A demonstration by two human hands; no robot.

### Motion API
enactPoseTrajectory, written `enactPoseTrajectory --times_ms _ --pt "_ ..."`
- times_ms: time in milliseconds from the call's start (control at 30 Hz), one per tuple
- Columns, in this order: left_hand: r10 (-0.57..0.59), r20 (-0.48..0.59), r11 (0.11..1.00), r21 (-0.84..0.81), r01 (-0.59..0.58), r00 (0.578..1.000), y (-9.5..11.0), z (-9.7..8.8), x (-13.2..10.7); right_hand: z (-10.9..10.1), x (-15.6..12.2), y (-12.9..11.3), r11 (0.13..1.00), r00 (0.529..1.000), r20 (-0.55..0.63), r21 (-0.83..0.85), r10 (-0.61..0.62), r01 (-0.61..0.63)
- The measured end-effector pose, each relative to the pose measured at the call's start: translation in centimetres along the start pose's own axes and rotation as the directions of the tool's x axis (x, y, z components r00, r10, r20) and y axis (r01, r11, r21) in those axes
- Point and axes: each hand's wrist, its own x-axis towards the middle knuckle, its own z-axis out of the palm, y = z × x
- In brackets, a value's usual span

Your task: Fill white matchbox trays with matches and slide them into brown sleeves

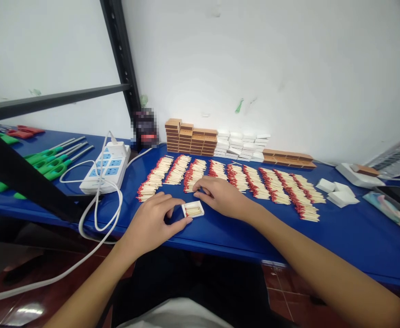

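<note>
A small white matchbox tray (187,206) rests near the front edge of the blue table, with a few red-tipped matches (193,211) lying in it. My left hand (152,221) grips its left end between thumb and forefinger. Just beyond the tray, my right hand (218,193) is bent at the near end of a row of matches (196,172), fingertips curled together. Whether a match is between those fingers is hidden. More rows of matches (254,182) fan out left and right, their red heads mostly facing left.
Brown matchbox sleeves (190,140) and white trays (241,145) are stacked along the wall. Several loose white trays (340,193) lie at right. On the left stand a power strip (106,168) with trailing white cable, a black rack post (25,168) and green-handled tools (49,166).
</note>
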Motion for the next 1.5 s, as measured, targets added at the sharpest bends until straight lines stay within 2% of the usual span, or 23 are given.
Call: enactPoseTrajectory --times_ms 367,600,967,1167,1500 --pt "0.003 0.003 1.000 -0.008 -0.003 1.000 0.1 0.0 0.0 0.8 0.4 0.4 1.000 0.999 0.034 -0.004 0.026 -0.026" --pt "0.001 0.005 1.000 -0.010 -0.001 1.000 0.1 -0.1 0.0 1.1 0.5 0.5 0.999 0.999 -0.019 -0.003 0.032 -0.032" --pt "0.003 -0.007 1.000 -0.027 -0.003 1.000 0.0 0.0 -0.1 0.0 0.2 0.2 0.996 0.994 0.059 -0.033 0.087 -0.085" --pt "-0.012 -0.010 1.000 -0.028 0.011 1.000 0.1 0.0 0.0 -0.9 -0.3 0.5 0.981 0.976 0.121 -0.096 0.182 -0.171" --pt "0.002 -0.013 1.000 -0.027 -0.003 1.000 -0.1 0.1 0.1 -0.5 -0.1 -0.1 0.985 0.980 0.114 -0.075 0.161 -0.153"
